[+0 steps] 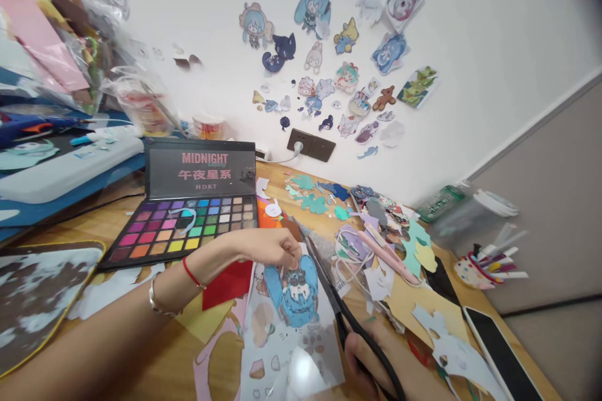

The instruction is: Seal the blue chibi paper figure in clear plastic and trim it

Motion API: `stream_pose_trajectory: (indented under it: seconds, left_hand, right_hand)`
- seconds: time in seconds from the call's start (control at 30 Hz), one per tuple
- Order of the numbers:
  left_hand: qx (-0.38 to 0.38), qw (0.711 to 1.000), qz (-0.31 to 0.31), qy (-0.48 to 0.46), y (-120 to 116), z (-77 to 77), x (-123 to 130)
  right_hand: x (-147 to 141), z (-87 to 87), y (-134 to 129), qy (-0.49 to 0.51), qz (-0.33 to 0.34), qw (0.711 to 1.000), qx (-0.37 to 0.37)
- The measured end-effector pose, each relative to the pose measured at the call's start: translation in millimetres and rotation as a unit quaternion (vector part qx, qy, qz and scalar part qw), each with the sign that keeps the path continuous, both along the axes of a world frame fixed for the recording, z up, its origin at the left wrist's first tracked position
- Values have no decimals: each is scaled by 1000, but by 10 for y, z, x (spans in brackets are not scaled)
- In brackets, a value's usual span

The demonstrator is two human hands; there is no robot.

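My left hand (273,246) is closed over the top of a blue-haired character cutout (300,301), its fingers pinched at the cutout's upper edge. Beneath the cutout lies a white sheet (268,357) printed with small drawings. On the right, my right hand (371,354) is wrapped round the handles of black scissors (341,310). The scissor blades point up and to the left, close beside the cutout's right edge. Part of my right hand is hidden behind the handles.
An open eyeshadow palette (160,232) stands at the left behind a yellow-edged mat (47,301). Paper scraps, a pink tool (388,257) and white cord cover the right. A phone (501,351) and pen holder (475,272) are far right. Cutouts hang on the wall.
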State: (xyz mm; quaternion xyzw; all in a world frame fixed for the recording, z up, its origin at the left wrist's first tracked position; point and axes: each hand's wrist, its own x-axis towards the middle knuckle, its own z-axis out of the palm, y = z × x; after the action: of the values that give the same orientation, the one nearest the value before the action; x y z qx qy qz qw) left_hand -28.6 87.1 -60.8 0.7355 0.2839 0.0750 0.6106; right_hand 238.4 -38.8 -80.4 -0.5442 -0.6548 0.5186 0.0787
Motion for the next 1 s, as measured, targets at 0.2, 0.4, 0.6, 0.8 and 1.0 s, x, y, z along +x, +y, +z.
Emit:
stream_pose_trajectory:
  seconds: [0.2,0.4,0.6,0.8,1.0]
  left_hand:
    - [-20,1000,-17,8,-58,-45,81]
    - [-65,998,-20,20,-42,-172,135]
    - [-122,992,-18,22,39,-390,148]
    - [-128,990,-28,59,51,-318,114]
    - [-124,990,-38,62,95,-83,-99]
  right_hand:
    - [-63,77,75,-47,82,995,1]
    - [-189,67,89,-26,56,998,-24]
    - [-271,-54,37,-22,-29,997,-72]
    - [-251,-108,55,21,-17,996,-90]
    - [-132,93,91,122,-32,984,-124]
